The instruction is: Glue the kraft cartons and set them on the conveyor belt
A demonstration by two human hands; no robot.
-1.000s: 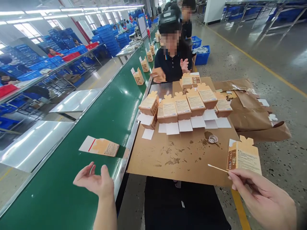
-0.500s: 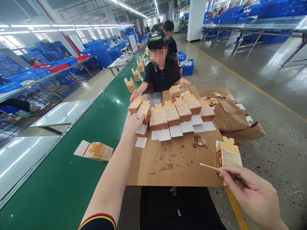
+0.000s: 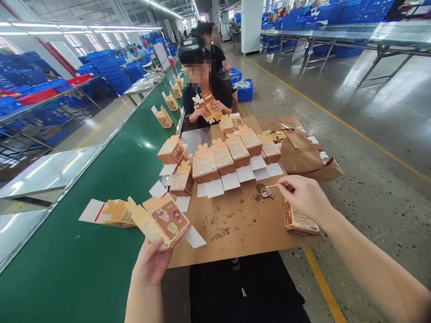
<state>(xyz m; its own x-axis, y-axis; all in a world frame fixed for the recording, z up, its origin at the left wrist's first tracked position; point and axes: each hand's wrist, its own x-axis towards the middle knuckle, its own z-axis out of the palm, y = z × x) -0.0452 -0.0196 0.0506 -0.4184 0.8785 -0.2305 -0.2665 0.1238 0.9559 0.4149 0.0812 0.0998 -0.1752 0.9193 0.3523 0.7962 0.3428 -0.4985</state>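
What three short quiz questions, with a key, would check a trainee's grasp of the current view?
1. True or false: the left hand is empty.
2. Multiple choice: which is nearest to the thin stick held by the right hand? A) a blue bin; B) the small clear dish; C) the pillar.
3. Fill in: the conveyor belt is ____ in colour.
Key: 1 false; 2 B; 3 green.
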